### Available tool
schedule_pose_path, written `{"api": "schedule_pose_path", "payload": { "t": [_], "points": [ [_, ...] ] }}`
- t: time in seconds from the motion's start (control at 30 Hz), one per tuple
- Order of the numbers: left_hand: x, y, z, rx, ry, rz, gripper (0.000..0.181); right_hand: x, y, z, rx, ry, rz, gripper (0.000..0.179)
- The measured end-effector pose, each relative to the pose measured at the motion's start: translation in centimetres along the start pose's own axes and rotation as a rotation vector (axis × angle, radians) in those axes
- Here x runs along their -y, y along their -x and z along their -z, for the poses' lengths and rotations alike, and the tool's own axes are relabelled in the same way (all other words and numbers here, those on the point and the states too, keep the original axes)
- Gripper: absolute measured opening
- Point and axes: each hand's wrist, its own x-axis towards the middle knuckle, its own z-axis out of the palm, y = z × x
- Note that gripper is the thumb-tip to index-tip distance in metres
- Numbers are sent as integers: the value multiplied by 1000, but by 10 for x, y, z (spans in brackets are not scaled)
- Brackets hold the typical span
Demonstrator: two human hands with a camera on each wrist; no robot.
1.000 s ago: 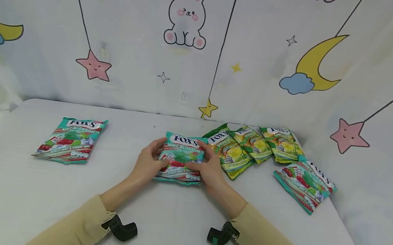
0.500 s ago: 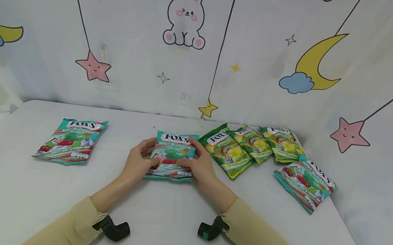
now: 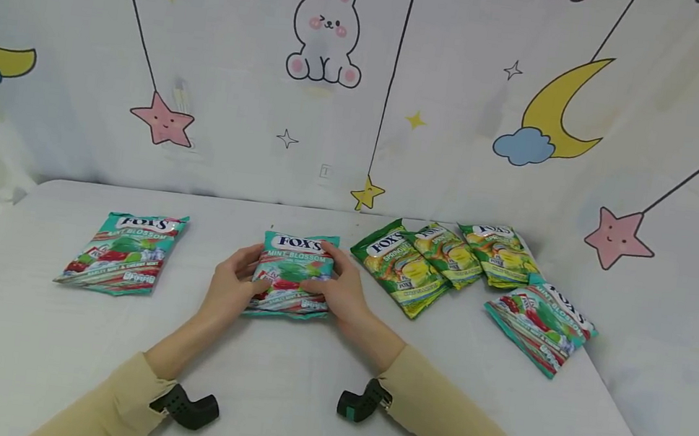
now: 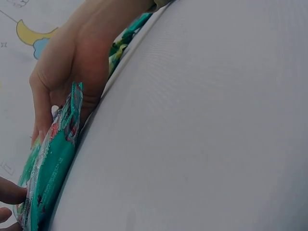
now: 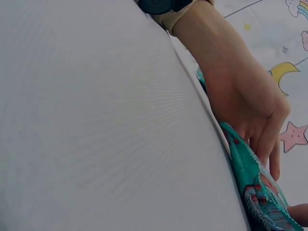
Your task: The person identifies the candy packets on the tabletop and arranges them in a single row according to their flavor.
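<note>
Now we see the left hand (image 3: 228, 287) and right hand (image 3: 343, 291) pinching the middle bag (image 3: 292, 266) by its sides, between left bag (image 3: 122, 254) and green bags (image 3: 405, 268); positioning seems our step, with an even release probably needed next.

"What lies towards the far right corner of the white table (image 3: 276, 391)?"

"Three green-and-yellow plastic candy bags (image 3: 448, 256) along the far edge, and a teal-and-red plastic candy bag (image 3: 542, 325) at the right edge."

"And on the left?"

"A second teal-and-red plastic bag (image 3: 124, 254), near the far left corner."

"Beyond the far edge?"

"A white printed backdrop (image 3: 243, 74) with a winking white rabbit (image 3: 329, 30), pink stars and yellow moons."
</note>
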Motion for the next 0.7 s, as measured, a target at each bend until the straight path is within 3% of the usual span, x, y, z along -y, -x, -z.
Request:
{"api": "schedule_pose_path", "payload": {
  "t": [0.3, 0.7],
  "points": [
    [3, 1, 15, -22, -7, 2, 64, 0, -6, -16, 14, -9, -26, 81],
    [2, 6, 41, -59, -56, 45, 63, -1, -12, -47, 22, 48, 24, 89]
  ]
}}
